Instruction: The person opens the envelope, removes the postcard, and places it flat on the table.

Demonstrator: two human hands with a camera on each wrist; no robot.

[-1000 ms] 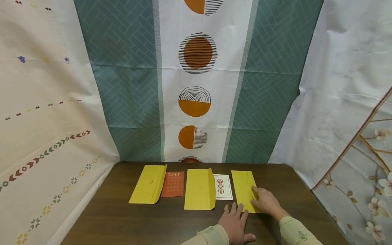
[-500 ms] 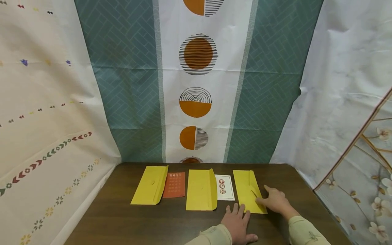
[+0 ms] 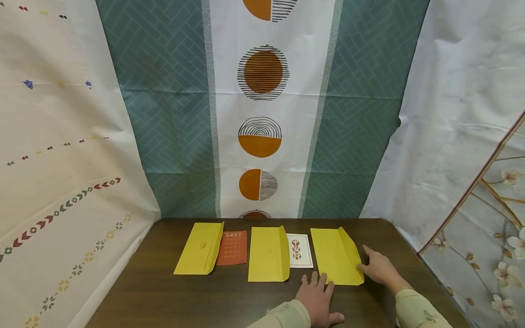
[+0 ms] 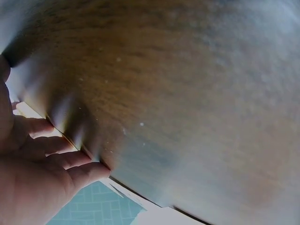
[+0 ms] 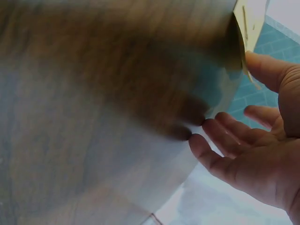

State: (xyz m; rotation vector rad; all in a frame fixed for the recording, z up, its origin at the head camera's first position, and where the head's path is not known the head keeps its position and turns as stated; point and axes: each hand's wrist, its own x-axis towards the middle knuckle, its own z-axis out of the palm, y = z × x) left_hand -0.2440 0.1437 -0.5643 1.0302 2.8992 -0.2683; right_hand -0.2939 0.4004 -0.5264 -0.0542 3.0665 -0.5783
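Note:
A yellow envelope (image 3: 330, 257) lies at the right of the row, its long flap (image 3: 351, 255) folded out along the right side. My left hand (image 3: 316, 301) rests spread on the dark table, fingertips at the envelope's near left corner. At the right edge, my right hand (image 3: 382, 269) has its thumb against the flap. In the right wrist view the thumb (image 5: 269, 70) touches the raised yellow flap (image 5: 251, 28), while the other fingers reach loosely toward the tabletop. The left wrist view shows the fingers (image 4: 61, 145) of my left hand lying on the wood.
To the left lie a white card (image 3: 300, 251) with red print, another yellow envelope (image 3: 264, 255), a red card (image 3: 232, 248) and a third yellow envelope (image 3: 198, 249). The brown table (image 3: 197, 300) ends at the back before a patterned cloth (image 3: 180, 136).
My right hand has moved from on top of the envelope to the right, and the flap has swung open from folded over to sticking out on the right. The left hand stays in place.

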